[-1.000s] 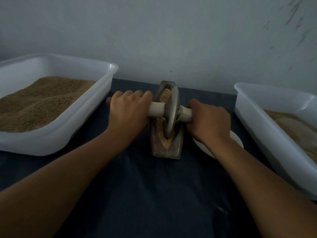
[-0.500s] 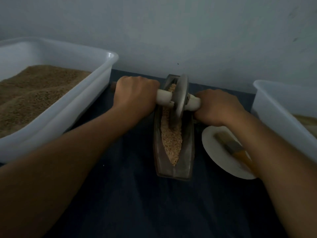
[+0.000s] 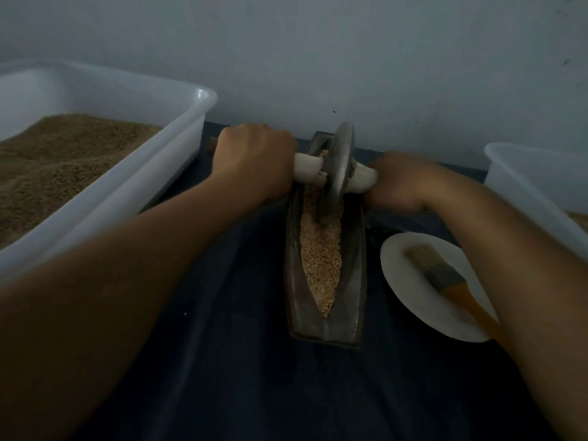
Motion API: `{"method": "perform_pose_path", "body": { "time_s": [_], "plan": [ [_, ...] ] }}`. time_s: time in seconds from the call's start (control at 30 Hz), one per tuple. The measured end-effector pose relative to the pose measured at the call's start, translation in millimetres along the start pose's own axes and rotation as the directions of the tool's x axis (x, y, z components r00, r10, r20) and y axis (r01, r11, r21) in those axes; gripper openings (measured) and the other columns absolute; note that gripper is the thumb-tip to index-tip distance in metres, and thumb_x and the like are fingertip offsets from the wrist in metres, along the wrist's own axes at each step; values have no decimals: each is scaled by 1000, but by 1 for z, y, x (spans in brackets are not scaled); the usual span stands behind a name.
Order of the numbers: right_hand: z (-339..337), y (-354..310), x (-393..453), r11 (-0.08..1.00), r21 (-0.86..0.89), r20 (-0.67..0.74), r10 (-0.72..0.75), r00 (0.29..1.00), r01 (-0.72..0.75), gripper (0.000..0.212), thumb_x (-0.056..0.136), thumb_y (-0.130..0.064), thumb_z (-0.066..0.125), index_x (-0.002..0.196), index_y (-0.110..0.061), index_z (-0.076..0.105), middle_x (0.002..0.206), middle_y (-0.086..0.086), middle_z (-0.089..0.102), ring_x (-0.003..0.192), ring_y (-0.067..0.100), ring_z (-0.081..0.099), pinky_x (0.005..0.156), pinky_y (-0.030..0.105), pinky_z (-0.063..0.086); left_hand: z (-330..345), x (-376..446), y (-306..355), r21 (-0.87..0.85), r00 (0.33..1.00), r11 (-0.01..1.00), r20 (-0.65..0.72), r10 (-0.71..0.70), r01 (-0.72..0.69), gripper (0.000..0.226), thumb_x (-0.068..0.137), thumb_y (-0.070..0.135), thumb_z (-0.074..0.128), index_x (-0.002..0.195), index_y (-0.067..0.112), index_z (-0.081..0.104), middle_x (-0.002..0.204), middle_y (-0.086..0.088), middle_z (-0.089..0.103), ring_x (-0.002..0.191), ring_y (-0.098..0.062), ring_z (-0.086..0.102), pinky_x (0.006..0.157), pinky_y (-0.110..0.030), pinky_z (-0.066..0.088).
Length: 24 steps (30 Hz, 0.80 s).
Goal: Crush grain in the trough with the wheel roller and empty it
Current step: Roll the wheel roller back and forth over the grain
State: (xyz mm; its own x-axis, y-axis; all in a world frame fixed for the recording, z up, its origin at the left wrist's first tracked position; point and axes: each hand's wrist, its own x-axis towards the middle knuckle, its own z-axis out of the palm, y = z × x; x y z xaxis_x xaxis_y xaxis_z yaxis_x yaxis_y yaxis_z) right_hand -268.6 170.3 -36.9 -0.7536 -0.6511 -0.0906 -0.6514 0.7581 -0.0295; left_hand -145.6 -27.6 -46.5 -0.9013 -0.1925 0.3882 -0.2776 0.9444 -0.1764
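On the dark cloth [image 3: 222,377], the trough [image 3: 324,326] holds grain [image 3: 319,259]. Both hands, left [image 3: 253,163] and right [image 3: 402,183], grasp the roller [image 3: 342,160], now rolled to the trough's far end; crushing continues, emptying remains.

One view only: head-worn, wide-angle, looking forward and down from just above the person's arms. Both forearms enter from the lower corners and converge at frame centre, close to the lens. Faces a wall [image 3: 350,58] filling the upper third. Trough [image 3: 292,281] at centre, near; left tub [image 3: 178,132] cut by the left edge, right tub [image 3: 521,173] cut by the right edge. Edges bow with lens distortion. No second view shares the scene.
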Motion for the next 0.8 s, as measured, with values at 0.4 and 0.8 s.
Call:
{"method": "perform_pose_path", "body": {
  "time_s": [0.4,0.8],
  "plan": [
    [15,-16,-41,996,-59,-278,54,959,-73,14,72,-46,65,80,-36,59,74,-13,57,59,7,46,50,24,29,-4,-30,2,-11,993,1000,-121,5,-7,22,87,40,67,89,31,47,71,5,41,65,-19,43,54,-31,23],
    [38,-35,-88,981,-129,-578,42,815,-142,20,78,-42,67,80,-32,49,55,-13,33,46,5,26,49,24,13,-8,-71,6,-37,960,998,-278,36,-48,28,80,33,75,85,22,51,75,-1,58,63,-20,48,63,-34,34]
  ]
}}
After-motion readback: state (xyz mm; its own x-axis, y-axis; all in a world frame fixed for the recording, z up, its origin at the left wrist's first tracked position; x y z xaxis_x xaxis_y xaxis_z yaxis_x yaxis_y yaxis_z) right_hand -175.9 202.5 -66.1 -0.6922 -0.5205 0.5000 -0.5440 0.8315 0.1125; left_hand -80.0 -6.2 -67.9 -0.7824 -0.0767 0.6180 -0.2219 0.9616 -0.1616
